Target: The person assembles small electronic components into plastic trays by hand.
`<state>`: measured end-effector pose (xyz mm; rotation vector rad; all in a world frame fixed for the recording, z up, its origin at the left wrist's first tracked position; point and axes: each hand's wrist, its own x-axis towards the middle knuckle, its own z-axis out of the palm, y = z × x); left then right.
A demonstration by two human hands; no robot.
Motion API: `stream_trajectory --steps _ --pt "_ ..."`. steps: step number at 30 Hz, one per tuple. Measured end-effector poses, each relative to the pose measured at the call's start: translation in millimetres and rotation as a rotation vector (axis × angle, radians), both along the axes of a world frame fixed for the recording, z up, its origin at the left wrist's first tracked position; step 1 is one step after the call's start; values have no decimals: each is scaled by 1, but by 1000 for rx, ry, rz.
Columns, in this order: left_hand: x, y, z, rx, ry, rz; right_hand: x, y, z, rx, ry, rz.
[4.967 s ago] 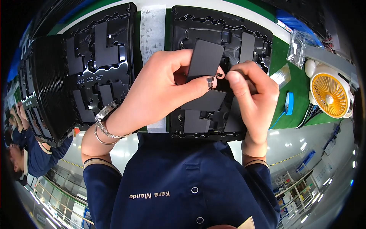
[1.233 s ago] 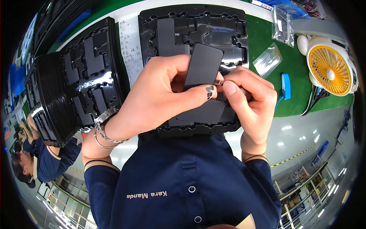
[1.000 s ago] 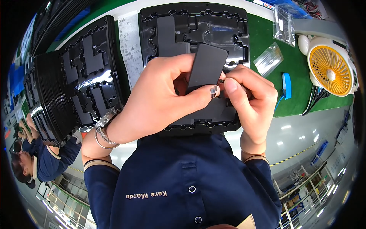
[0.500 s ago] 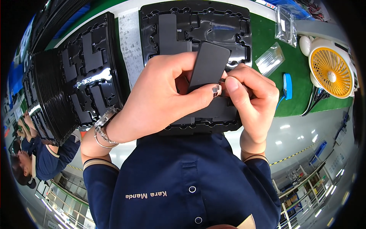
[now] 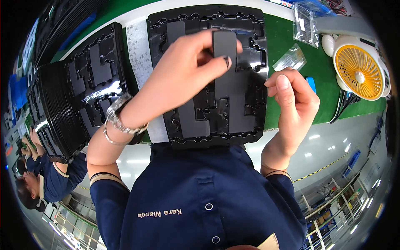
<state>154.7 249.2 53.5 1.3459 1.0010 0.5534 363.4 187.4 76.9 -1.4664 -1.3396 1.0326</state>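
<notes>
My left hand (image 5: 200,58), with a watch at the wrist, holds a flat, matte black piece with rounded corners (image 5: 225,43). Its thumb lies across the front and its other fingers are behind. The piece is tilted up over the far half of a black moulded plastic tray (image 5: 260,137). L-shaped black pieces, one of them at the near left (image 5: 196,125), lie in the tray's pockets. Just beyond the tray's right edge, my right hand (image 5: 295,96) hovers with fingers curled and thumb raised close to the index finger. Whether anything small is between them cannot be seen.
Left of the tray stand stacked black trays (image 5: 100,71) holding similar pieces. A handwritten white sheet (image 5: 139,54) lies between. On the green mat (image 5: 277,106) are clear plastic bags (image 5: 306,25) and a white fan with a yellow grille (image 5: 358,75). Another person (image 5: 62,179) works at far left.
My left hand has moved the black piece away from me, over the tray's far half. My right hand has come off the piece and shifted right. More of the near pockets shows.
</notes>
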Motion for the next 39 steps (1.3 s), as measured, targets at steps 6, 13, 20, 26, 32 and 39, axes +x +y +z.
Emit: stream_trajectory --steps 6,13,20,26,32,39 --pt "23 32 0 315 365 73 3 -6 0 23 32 -47" --pt "26 28 -36 1130 455 168 4 -9 -5 55 2 2" --pt "12 -15 10 329 47 -10 -8 -6 -10 165 -81 170" --pt "7 -28 15 370 -6 -21 -17 -8 -8 106 -74 209" --pt "0 -27 23 609 108 -106 -16 -9 -2 63 -82 281" --pt "-5 -36 24 494 73 -139 -14 -8 -1 152 -184 398"
